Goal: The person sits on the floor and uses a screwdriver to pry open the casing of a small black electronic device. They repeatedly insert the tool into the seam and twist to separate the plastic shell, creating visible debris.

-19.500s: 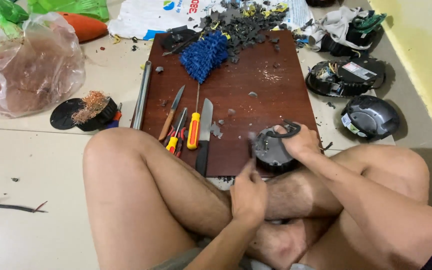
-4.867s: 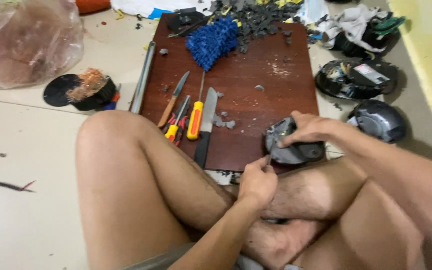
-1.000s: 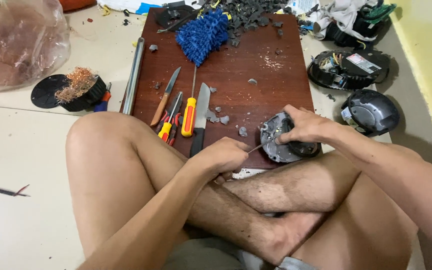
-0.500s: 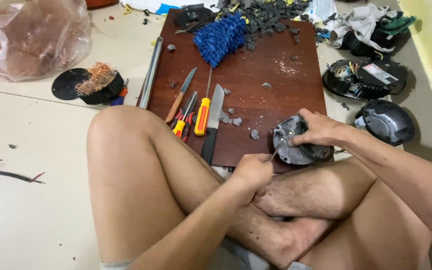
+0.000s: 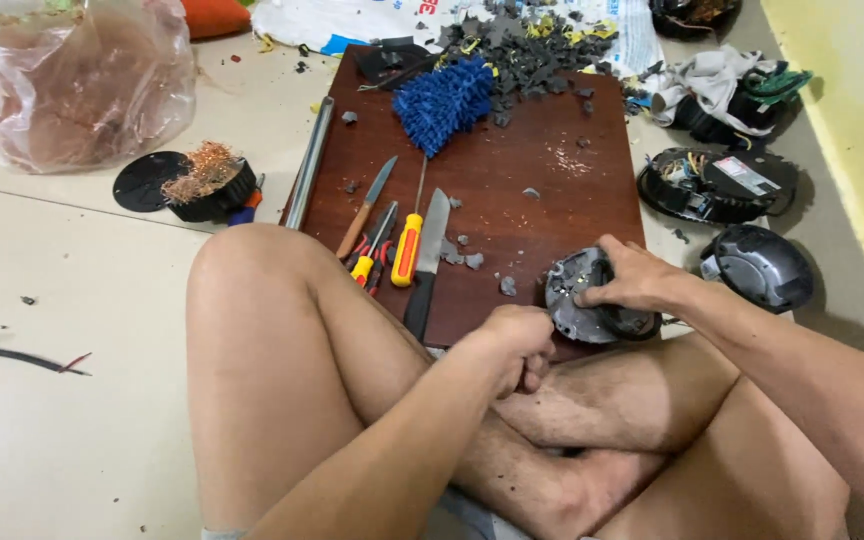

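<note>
1. Our right hand (image 5: 632, 283) lies spread over the top of a round grey motor part (image 5: 592, 298), fingers pressing it down; our left hand (image 5: 517, 340) is closed in a fist, and we cannot tell what thin tool, if any, it grips.
2. To do this well, we judge we should keep the part pinned flat under the right hand and work the left fist's point into its near rim with short, controlled pushes, away from the holding fingers.
3. The part sits at the near right edge of the brown wooden board (image 5: 512, 190), directly under the right hand and at about 2 o'clock from the left fist, just beside it.
4. At 9 o'clock from the part lie a knife (image 5: 427, 255) and a yellow-handled screwdriver (image 5: 408, 248).
5. At 3 o'clock, on the floor, rests a dark round housing (image 5: 757, 265).
</note>
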